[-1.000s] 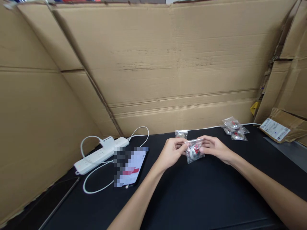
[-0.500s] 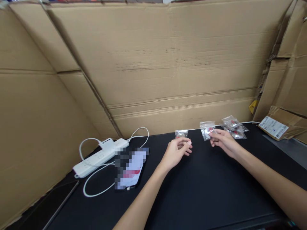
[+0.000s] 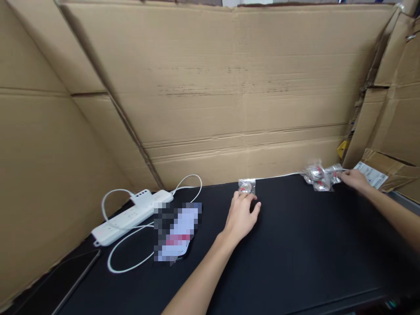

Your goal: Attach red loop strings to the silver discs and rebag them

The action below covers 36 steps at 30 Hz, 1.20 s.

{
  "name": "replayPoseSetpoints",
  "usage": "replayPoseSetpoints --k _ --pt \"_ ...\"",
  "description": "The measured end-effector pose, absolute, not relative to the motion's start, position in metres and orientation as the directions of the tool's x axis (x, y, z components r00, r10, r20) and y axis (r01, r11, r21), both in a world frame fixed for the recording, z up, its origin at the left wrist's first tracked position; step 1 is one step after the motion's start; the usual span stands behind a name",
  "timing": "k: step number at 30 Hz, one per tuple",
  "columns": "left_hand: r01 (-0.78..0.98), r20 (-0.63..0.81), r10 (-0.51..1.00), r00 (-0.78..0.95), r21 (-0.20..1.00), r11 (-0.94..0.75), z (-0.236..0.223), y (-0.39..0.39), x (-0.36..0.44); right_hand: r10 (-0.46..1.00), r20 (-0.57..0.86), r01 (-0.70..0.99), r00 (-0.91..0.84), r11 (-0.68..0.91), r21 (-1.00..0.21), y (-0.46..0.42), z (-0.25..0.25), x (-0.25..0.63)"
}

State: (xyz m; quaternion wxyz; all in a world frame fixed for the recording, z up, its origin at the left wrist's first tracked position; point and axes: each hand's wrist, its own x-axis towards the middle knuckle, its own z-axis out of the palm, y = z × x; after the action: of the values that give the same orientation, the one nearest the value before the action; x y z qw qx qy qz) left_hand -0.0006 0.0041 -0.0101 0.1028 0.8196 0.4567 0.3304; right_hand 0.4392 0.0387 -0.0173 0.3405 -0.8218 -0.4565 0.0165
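Observation:
A small clear plastic bag [image 3: 246, 187] with a round silvery item and a red mark inside lies near the cardboard wall. My left hand [image 3: 240, 214] is open, palm down, its fingertips at the bag's lower edge and its thumb spread away. Farther right, my right hand [image 3: 355, 179] pinches another clear plastic bag [image 3: 335, 173], slightly blurred, at the right side of a pile of similar bags [image 3: 319, 174]. Red marks show in several of the piled bags too.
Cardboard walls [image 3: 229, 109] surround the black table [image 3: 278, 258]. On the left are a white power strip [image 3: 131, 218] with cables, a partly pixelated phone [image 3: 180, 236] and a dark flat panel [image 3: 75, 280]. An opened cardboard package [image 3: 393, 164] sits at the right.
My right hand has moved right with its bag, from the middle to the pile. My left hand has turned palm down, its fingers spreading toward the single bag.

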Motion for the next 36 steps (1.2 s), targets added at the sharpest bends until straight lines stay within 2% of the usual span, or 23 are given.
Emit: replayPoseSetpoints --k 2,5,7,9,11,13,16,18,20,22,24,27,31,34,36 --pt "0.771 0.482 0.797 0.364 0.324 -0.548 -0.016 0.009 -0.005 0.789 0.255 0.791 0.56 -0.416 -0.448 0.039 -0.025 0.442" --pt "0.835 0.45 0.814 0.369 0.225 -0.503 -0.027 0.018 -0.012 0.807 0.242 0.833 0.539 -0.466 -0.299 0.039 -0.034 0.44" --pt "0.857 0.384 0.851 0.358 0.226 -0.463 -0.033 0.023 -0.016 0.814 0.249 0.849 0.524 -0.477 -0.228 0.037 -0.036 0.437" --pt "0.86 0.321 0.881 0.347 0.265 -0.435 -0.038 0.028 -0.019 0.813 0.32 0.874 0.486 -0.462 -0.153 0.035 -0.035 0.431" --pt "0.844 0.296 0.888 0.352 0.31 -0.438 -0.039 0.03 -0.019 0.779 0.483 0.906 0.4 -0.417 -0.078 0.033 -0.031 0.42" --pt "0.818 0.313 0.878 0.362 0.345 -0.46 -0.037 0.029 -0.018 0.698 0.646 0.938 0.31 -0.337 -0.086 0.031 -0.028 0.398" --pt "0.762 0.356 0.856 0.375 0.409 -0.503 -0.029 0.025 -0.013 0.669 0.732 0.988 0.13 -0.024 -0.153 0.03 -0.025 0.348" --pt "0.707 0.369 0.843 0.391 0.467 -0.532 -0.023 0.021 -0.008 0.724 0.689 0.938 -0.015 0.249 -0.241 0.029 -0.027 0.305" --pt "0.655 0.376 0.832 0.408 0.515 -0.553 -0.018 0.017 -0.003 0.789 0.607 0.842 -0.096 0.389 -0.374 0.027 -0.031 0.263" --pt "0.617 0.383 0.82 0.425 0.54 -0.572 -0.016 0.015 0.0 0.841 0.524 0.772 -0.133 0.419 -0.478 0.025 -0.035 0.23" --pt "0.594 0.39 0.812 0.433 0.554 -0.583 -0.016 0.014 0.002 0.852 0.473 0.723 -0.227 0.472 -0.504 0.024 -0.037 0.208" --pt "0.607 0.396 0.818 0.417 0.549 -0.575 -0.018 0.014 0.002 0.86 0.453 0.618 -0.234 0.492 -0.614 0.02 -0.038 0.197" --pt "0.611 0.367 0.838 0.405 0.573 -0.546 -0.017 0.013 0.003 0.924 0.357 0.262 -0.137 0.381 -0.887 0.012 -0.036 0.203" --pt "0.447 0.317 0.865 0.39 0.756 -0.479 -0.014 0.013 0.007 0.963 0.254 0.009 -0.087 0.256 -0.967 0.005 -0.031 0.206" --pt "0.203 0.25 0.891 0.378 0.917 -0.343 -0.011 0.014 0.01 0.978 0.197 -0.101 -0.069 0.189 -0.977 0.003 -0.028 0.206"
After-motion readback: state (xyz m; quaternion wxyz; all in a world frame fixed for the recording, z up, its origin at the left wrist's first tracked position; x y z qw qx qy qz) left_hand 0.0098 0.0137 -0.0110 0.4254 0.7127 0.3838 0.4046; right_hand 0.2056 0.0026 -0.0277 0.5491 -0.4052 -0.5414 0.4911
